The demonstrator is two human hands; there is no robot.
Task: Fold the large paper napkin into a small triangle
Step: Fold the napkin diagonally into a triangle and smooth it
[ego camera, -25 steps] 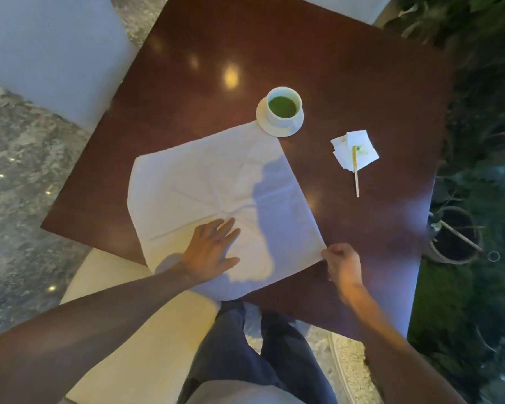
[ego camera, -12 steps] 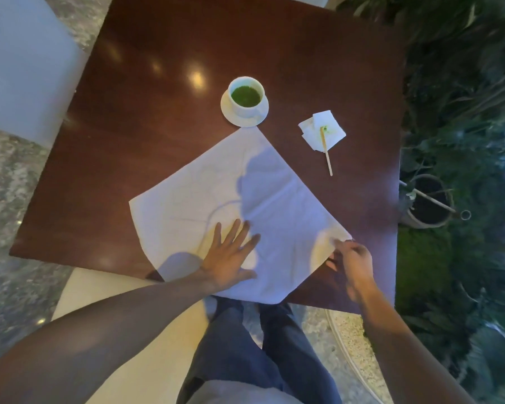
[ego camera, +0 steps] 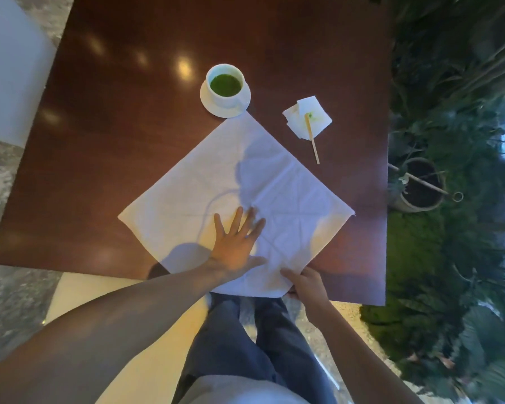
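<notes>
A large white paper napkin [ego camera: 233, 176] lies spread flat as a diamond on the dark wooden table [ego camera: 114, 126], one corner pointing at me and hanging slightly over the near edge. My left hand [ego camera: 236, 240] rests flat on the napkin's lower middle, fingers spread. My right hand [ego camera: 303, 282] pinches the napkin's near corner at the table edge. Creases run across the napkin's right half.
A white cup of green drink on a saucer [ego camera: 225, 90] touches the napkin's far corner. A small crumpled napkin with a wooden stick [ego camera: 308, 118] lies to the right. Potted plants [ego camera: 417, 185] stand beyond the table's right edge. A pale chair [ego camera: 9, 68] sits at left.
The napkin has turned on the table into a diamond. My right hand slid from its right corner to the near corner. My left hand stayed pressed on it.
</notes>
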